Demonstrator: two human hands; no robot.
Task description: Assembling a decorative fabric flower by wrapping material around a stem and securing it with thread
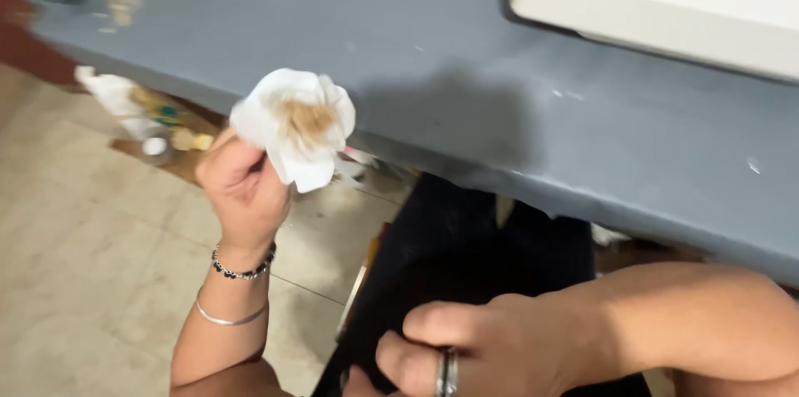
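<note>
Now, left hand: the left hand (243,189) is lifting a crumpled white tissue (295,126) up in front of the table edge, its grip pinching the lower folds so the soiled side is facing the camera.
Tissue: it is showing a brownish smear in its middle, and it is being held clear of the grey table (449,72), touching nothing but the fingers; held bunched like this, the dirty patch is staying away from the palm.
Wrist: a beaded bracelet (241,268) and a thin silver bangle (229,318) are sitting on the left forearm.
Right hand: the right hand (483,351) is curling low in the frame against a dark cloth (466,255) over the lap; its grip is looking loosely clenched, though whether it is pinching the cloth I cannot tell. A ring (447,374) is showing on one finger.
Table: a white flat-edged appliance (666,6) is resting at the far right of the top, well apart from the tissue.
Floor: the tiled floor (83,264) is lying below, with a blurred heap of small items (158,126) under the table's edge, too smeared to name.
</note>
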